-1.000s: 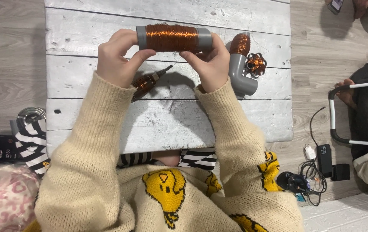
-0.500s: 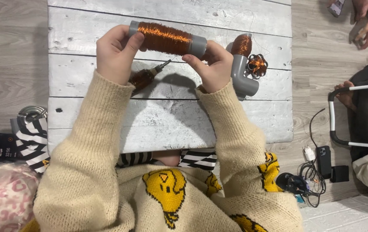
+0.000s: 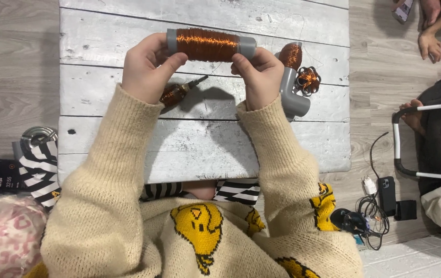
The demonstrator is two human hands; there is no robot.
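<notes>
Head view: grey tube wound with copper wire (image 3: 210,45) held level above the whitewashed plank surface (image 3: 128,149), left hand (image 3: 147,69) with fingers clamped on its left end, right hand (image 3: 259,72) with fingers clamped on its right end. Beneath the hands, a copper-wound tool (image 3: 176,92) lying on the planks. Just right, a grey elbow pipe (image 3: 291,92) topped with copper windings, loose copper coil (image 3: 308,80) beside it.

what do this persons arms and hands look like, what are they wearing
Both arms are covered by loose, chunky cream knit sweater sleeves, the left sleeve and the right sleeve, each ending in a ribbed cuff at the wrist. The right sleeve carries a yellow knitted pattern near the elbow. The left hand and right hand are bare: no gloves, and no rings or watch that I can see.
</notes>
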